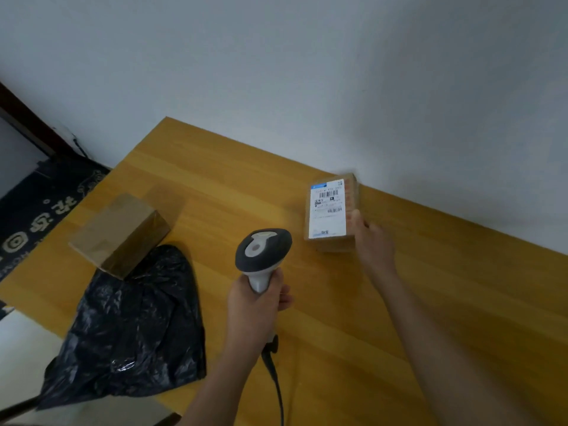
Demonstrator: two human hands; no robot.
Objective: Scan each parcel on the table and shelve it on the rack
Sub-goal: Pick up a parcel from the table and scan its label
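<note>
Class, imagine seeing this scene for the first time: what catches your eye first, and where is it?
The grey-and-white barcode scanner, gripped in the left hand at the centre. Just right of it, the right hand holds a small labelled parcel with its white barcode label facing the camera. Left on the wooden table lie a black plastic bag and a plain cardboard box.

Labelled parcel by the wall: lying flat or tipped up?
Tipped up. The labelled parcel stands on edge, its barcode label facing the camera, held by the right hand.

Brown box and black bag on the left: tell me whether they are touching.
Cannot tell. In the head view the brown box overlaps the top edge of the black bag, with no table showing between them there, but one view cannot separate contact from mere overlap.
</note>
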